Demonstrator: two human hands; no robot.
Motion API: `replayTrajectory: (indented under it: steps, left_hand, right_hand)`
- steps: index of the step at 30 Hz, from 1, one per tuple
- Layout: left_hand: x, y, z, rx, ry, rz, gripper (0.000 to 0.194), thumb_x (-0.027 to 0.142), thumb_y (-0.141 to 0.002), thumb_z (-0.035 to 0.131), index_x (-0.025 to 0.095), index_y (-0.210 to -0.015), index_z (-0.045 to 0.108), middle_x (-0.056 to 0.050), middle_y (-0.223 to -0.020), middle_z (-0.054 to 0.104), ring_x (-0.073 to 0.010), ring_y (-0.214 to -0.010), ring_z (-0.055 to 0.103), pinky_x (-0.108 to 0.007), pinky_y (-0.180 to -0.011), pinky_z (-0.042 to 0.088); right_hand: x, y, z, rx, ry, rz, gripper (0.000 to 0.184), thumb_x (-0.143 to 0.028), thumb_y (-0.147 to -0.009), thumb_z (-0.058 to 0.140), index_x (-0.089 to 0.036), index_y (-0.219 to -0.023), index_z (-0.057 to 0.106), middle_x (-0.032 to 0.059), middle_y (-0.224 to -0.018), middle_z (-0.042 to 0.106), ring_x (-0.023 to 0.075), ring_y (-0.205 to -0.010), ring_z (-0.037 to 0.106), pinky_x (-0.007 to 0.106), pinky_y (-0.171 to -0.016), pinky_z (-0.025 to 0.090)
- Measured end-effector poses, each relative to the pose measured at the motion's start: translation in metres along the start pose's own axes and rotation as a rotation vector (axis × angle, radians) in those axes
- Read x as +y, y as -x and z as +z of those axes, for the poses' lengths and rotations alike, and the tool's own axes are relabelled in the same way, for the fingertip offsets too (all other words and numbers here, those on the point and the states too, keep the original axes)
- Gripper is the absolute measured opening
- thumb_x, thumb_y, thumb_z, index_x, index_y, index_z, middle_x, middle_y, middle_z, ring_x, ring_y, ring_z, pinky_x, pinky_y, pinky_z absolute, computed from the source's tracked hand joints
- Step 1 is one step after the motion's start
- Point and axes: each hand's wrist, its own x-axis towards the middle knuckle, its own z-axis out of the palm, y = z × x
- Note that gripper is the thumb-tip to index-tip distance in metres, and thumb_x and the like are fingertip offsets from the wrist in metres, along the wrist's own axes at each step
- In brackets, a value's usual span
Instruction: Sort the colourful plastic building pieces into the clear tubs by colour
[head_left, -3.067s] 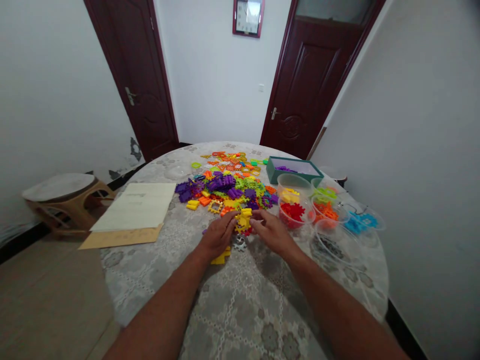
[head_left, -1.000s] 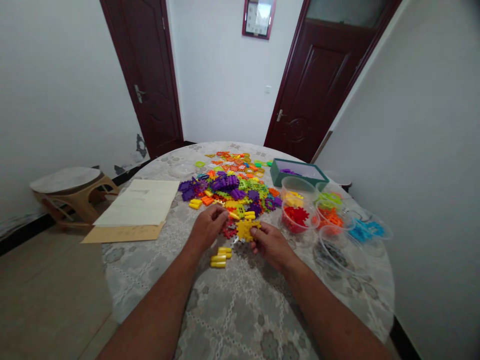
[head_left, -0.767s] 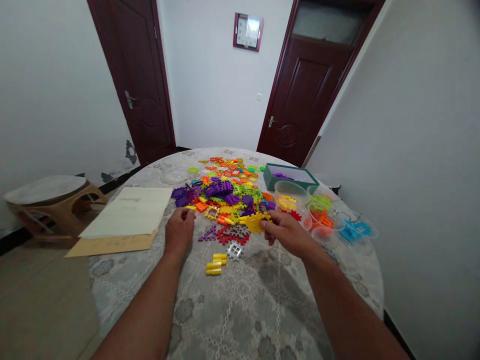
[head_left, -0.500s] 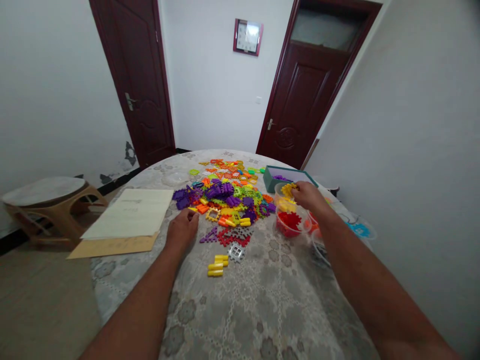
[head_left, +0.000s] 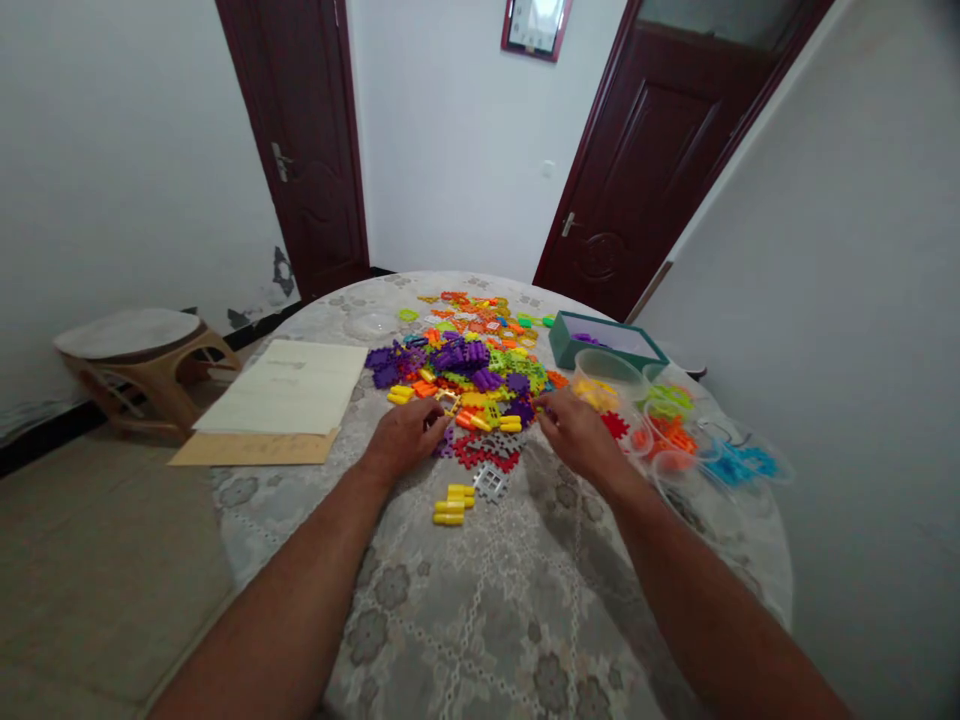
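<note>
My left hand (head_left: 409, 432) is at the near left edge of a heap of plastic building pieces (head_left: 461, 357). Its fingers are closed in a pinch on a yellow window-shaped piece (head_left: 448, 400). At the heap's right edge, my right hand (head_left: 574, 425) has its fingers bent together beside a dark purple piece (head_left: 519, 411); what lies between them is hidden. Between the hands are orange and yellow pegs (head_left: 480, 421). Red and grey toothed pieces (head_left: 491, 455), a silver window-shaped piece (head_left: 491, 482) and several yellow pegs (head_left: 454, 506) lie nearer me.
Clear tubs of sorted pieces stand at right, including a yellow tub (head_left: 600, 392), an orange tub (head_left: 675, 440) and a blue tub (head_left: 746, 465). Behind them is a green box (head_left: 630, 345). White paper (head_left: 281, 385) lies at left; a stool (head_left: 142, 350) stands beyond the table.
My right hand has left the yellow tub, where it held a yellow toothed piece, and moved left to the heap. My left hand has shifted right to the yellow window-shaped piece. The view has tilted down.
</note>
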Motion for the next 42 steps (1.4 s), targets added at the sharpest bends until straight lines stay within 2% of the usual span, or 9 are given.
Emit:
replayTrajectory:
  steps: [4,8,15,18,22,27,32,38,42]
  left_hand:
    - [0.007,0.005,0.000,-0.028,0.018,0.074,0.023,0.036,-0.098,0.057,0.022,-0.111,0.070,-0.005,-0.095,0.076,-0.0199,-0.080,0.068,-0.030,-0.076,0.048]
    - [0.011,0.007,0.000,-0.112,-0.002,0.141,0.020,0.031,-0.097,0.058,0.021,-0.109,0.071,-0.005,-0.094,0.075,-0.0195,-0.083,0.068,-0.030,-0.078,0.048]
    - [0.009,0.005,0.005,-0.069,-0.059,0.138,0.018,0.030,-0.097,0.059,0.021,-0.099,0.074,-0.006,-0.090,0.075,-0.0205,-0.083,0.068,-0.031,-0.077,0.048]
    - [0.007,0.003,0.007,-0.022,-0.057,0.100,0.018,0.030,-0.098,0.058,0.021,-0.100,0.074,-0.006,-0.095,0.077,-0.0208,-0.089,0.070,-0.031,-0.081,0.050]
    - [0.003,0.000,0.009,0.072,-0.077,0.003,0.021,0.026,-0.099,0.054,0.020,-0.103,0.073,-0.008,-0.101,0.078,-0.0221,-0.093,0.070,-0.033,-0.086,0.051]
    - [0.001,-0.001,0.009,0.095,-0.089,-0.032,0.021,0.027,-0.099,0.054,0.020,-0.099,0.074,-0.008,-0.096,0.078,-0.0219,-0.088,0.070,-0.032,-0.084,0.051]
    - [0.001,-0.001,0.010,0.086,-0.097,-0.038,0.021,0.025,-0.099,0.054,0.020,-0.099,0.074,-0.008,-0.097,0.078,-0.0219,-0.089,0.070,-0.033,-0.085,0.051]
    - [-0.001,-0.002,0.010,0.065,-0.103,-0.049,0.021,0.028,-0.099,0.054,0.021,-0.099,0.074,-0.007,-0.098,0.078,-0.0219,-0.091,0.070,-0.032,-0.086,0.051]
    - [0.000,-0.003,0.008,0.063,-0.104,-0.036,0.021,0.027,-0.098,0.053,0.021,-0.096,0.073,-0.008,-0.095,0.077,-0.0226,-0.088,0.070,-0.032,-0.084,0.050]
  right_hand:
    - [-0.015,0.002,0.045,-0.058,0.044,-0.023,0.039,-0.012,-0.097,0.054,-0.018,-0.133,0.065,0.0147,-0.137,0.065,0.0253,-0.125,0.061,0.036,-0.107,0.047]
    - [-0.011,0.000,0.061,-0.127,0.111,0.048,0.046,-0.014,-0.097,0.055,-0.017,-0.143,0.061,0.0152,-0.136,0.065,0.0259,-0.124,0.062,0.033,-0.106,0.046]
    - [-0.012,0.008,0.052,-0.107,0.044,0.039,0.014,-0.020,-0.093,0.060,-0.017,-0.103,0.069,0.0109,-0.106,0.066,0.0244,-0.103,0.062,0.033,-0.090,0.047]
    - [-0.029,0.021,0.039,-0.084,-0.082,0.060,0.010,-0.024,-0.093,0.059,-0.019,-0.100,0.064,0.0064,-0.099,0.066,0.0214,-0.090,0.062,0.031,-0.081,0.046]
    - [-0.069,0.048,0.024,-0.233,-0.332,0.052,0.011,-0.031,-0.098,0.057,-0.022,-0.102,0.063,-0.0005,-0.086,0.065,0.0172,-0.076,0.059,0.029,-0.071,0.043]
    - [-0.110,0.072,0.030,-0.285,-0.412,-0.138,0.014,-0.019,-0.096,0.059,-0.022,-0.107,0.065,0.0043,-0.102,0.067,0.0190,-0.091,0.062,0.031,-0.082,0.048]
    - [-0.119,0.085,0.053,-0.327,-0.338,-0.255,0.021,-0.014,-0.096,0.059,-0.022,-0.115,0.063,0.0123,-0.136,0.058,0.0228,-0.116,0.063,0.037,-0.097,0.052]
    - [-0.125,0.095,0.057,-0.443,-0.186,-0.228,0.019,-0.017,-0.100,0.057,-0.022,-0.116,0.066,0.0115,-0.131,0.057,0.0197,-0.101,0.066,0.033,-0.088,0.055]
    - [-0.127,0.094,0.051,-0.483,-0.150,-0.260,0.022,-0.019,-0.099,0.056,-0.021,-0.119,0.066,0.0118,-0.130,0.060,0.0211,-0.106,0.065,0.034,-0.090,0.054]
